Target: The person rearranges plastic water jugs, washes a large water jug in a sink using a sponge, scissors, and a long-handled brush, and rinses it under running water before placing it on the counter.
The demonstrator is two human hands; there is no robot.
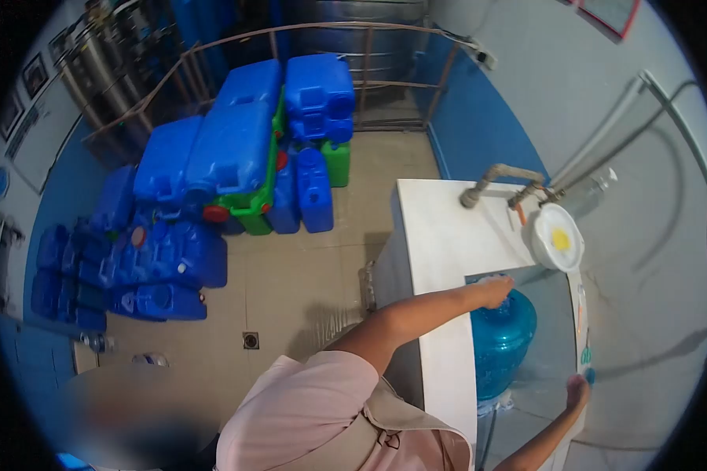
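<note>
My left hand (495, 291) is closed at the top of a translucent blue round water bottle (504, 341), which sits in a recess of the white counter (440, 259). White material (495, 403) shows under the bottle. Lower right, my right hand (577, 390) is closed beside the basin's right ledge, apart from the bottle. A small teal object (590, 375) touches or lies just beyond its fingers; its shape is too small to tell. A white bowl (558, 238) with something yellow inside rests at the counter's back, near a metal tap pipe (503, 173).
Several blue jerrycans (236, 141) are stacked on the tiled floor (291, 282) at left, some with green ones. A metal railing (314, 27) and steel tank (353, 47) stand behind. A person's blurred head (137, 412) is lower left. A clear bottle (601, 184) stands by the wall.
</note>
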